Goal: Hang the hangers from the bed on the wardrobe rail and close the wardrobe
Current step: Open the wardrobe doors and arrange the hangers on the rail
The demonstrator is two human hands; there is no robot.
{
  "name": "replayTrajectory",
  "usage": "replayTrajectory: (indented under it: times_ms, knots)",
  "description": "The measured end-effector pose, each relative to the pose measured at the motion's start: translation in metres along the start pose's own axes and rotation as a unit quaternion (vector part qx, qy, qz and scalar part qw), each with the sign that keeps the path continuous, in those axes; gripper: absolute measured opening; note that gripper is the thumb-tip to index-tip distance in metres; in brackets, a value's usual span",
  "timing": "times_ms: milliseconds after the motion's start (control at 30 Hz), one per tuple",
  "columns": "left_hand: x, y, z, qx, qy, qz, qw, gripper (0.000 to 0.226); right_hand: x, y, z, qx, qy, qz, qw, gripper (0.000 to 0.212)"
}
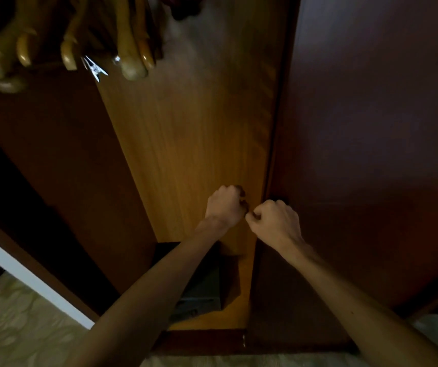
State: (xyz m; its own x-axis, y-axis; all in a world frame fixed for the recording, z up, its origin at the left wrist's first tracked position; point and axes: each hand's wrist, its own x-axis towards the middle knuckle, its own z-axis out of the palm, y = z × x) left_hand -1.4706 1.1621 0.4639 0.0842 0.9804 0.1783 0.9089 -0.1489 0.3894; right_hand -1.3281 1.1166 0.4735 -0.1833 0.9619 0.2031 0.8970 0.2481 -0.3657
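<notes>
Both forearms reached in; left hand [224, 205] gripped a dark knob [243, 198], right hand [274, 221] was curled, contents unclear. Door [191, 144] should close steadily, clear of hangers [130, 49].

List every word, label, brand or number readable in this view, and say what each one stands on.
None: no readable text shows on the wardrobe doors, the inner panel, the wooden hangers or the dark box at the wardrobe floor. The picture is dim and blurred.
</notes>
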Motion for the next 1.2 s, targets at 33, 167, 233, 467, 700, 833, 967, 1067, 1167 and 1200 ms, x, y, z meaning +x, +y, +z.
replayTrajectory:
  times_ms: [33,167,233,467,700,833,967,1067,1167,1200]
  knots:
    - [0.002,0.0,-0.021,-0.008,0.035,-0.001,0.999,0.029,0.006,-0.014,-0.014,0.019,0.015,-0.013,1.0,0.045]
    - [0.012,0.004,-0.111,-0.03,0.164,0.001,0.986,0.02,0.033,-0.064,-0.069,0.101,0.086,-0.054,0.99,0.041]
    - [0.017,0.004,-0.159,-0.042,0.208,0.006,0.977,0.02,0.048,-0.088,-0.097,0.126,0.126,-0.079,0.981,0.024]
    - [0.048,-0.003,-0.297,-0.15,0.383,0.031,0.911,0.039,0.11,-0.165,-0.189,0.189,0.345,-0.121,0.911,0.058]
    - [0.135,-0.014,-0.367,-0.266,0.232,-0.081,0.932,0.054,0.176,-0.233,-0.222,0.057,0.319,-0.049,0.945,0.093]
    - [0.172,-0.014,-0.369,-0.401,0.028,-0.076,0.912,0.034,0.201,-0.244,-0.212,0.061,0.255,0.009,0.965,0.071]
    - [0.19,-0.007,-0.364,-0.464,-0.08,-0.057,0.88,0.024,0.215,-0.239,-0.215,0.137,0.212,0.044,0.967,0.051]
    - [0.199,0.003,-0.364,-0.486,-0.09,-0.054,0.867,0.017,0.22,-0.234,-0.223,0.144,0.224,0.042,0.963,0.041]
    - [0.205,0.015,-0.372,-0.538,-0.094,-0.047,0.836,0.015,0.229,-0.235,-0.238,0.124,0.259,0.047,0.957,0.038]
    - [0.208,0.019,-0.377,-0.557,-0.096,-0.044,0.824,0.018,0.234,-0.237,-0.246,0.113,0.269,0.051,0.955,0.037]
